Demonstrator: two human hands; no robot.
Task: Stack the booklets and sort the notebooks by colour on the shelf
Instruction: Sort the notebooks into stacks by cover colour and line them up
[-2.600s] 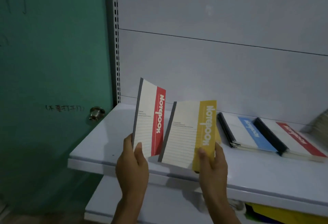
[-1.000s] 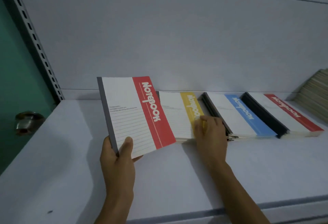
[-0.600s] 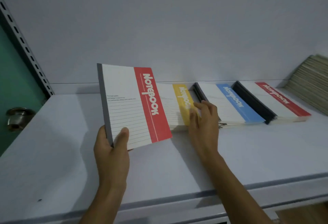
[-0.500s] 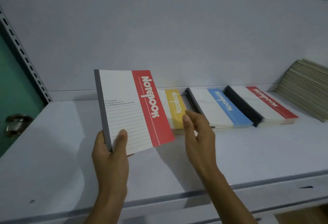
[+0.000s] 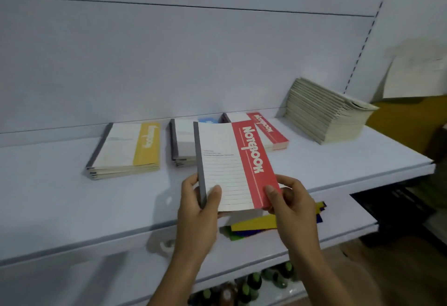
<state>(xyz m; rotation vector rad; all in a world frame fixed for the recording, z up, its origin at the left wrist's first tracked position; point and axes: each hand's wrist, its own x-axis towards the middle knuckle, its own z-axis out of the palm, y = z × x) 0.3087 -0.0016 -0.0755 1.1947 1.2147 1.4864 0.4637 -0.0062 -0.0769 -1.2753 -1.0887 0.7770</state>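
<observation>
Both hands hold a red-striped notebook above the front of the white shelf. My left hand grips its grey spine corner, and my right hand pinches its red lower corner. On the shelf lie a yellow notebook pile, a blue notebook pile partly hidden behind the held notebook, and a red notebook pile. A tall stack of beige booklets leans at the right end.
A lower shelf carries yellow, blue and green sheets and a roll of tape. Green-capped bottles stand below that. The slotted upright marks the shelf's right end.
My right hand left the yellow pile and now pinches the red notebook together with my left hand. The view has swung right, and the notebook sits in front of the blue pile.
</observation>
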